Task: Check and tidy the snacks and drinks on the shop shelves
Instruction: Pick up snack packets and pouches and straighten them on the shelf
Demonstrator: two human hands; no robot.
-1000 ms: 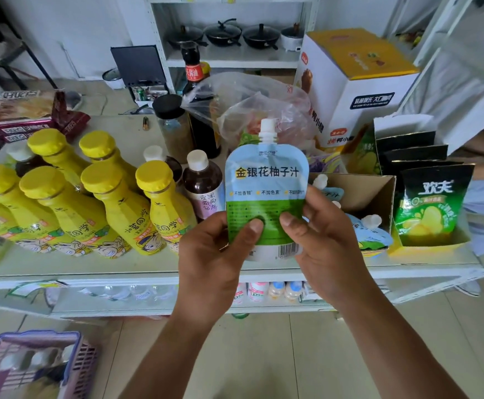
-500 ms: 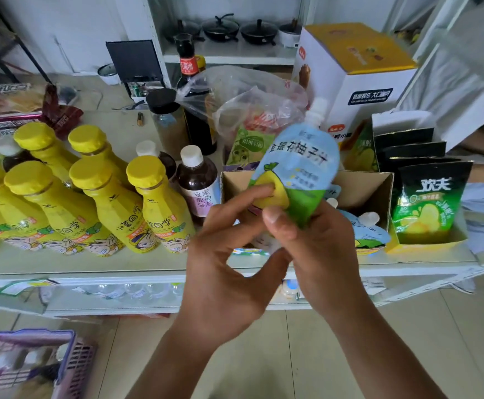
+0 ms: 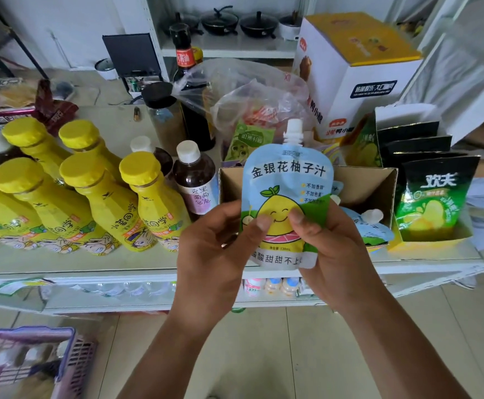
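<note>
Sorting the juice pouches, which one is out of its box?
The juice pouch gripped upright by the left hand and right hand; other pouches lie in the cardboard box.

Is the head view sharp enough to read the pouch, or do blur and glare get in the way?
Head view, centre: the pouch is sharp, evenly lit, print legible. Head view, edges: the basket at lower left is smeared, the upper right washed out and soft. Head view, behind: the plastic bag shows only a pale sheen.
</note>
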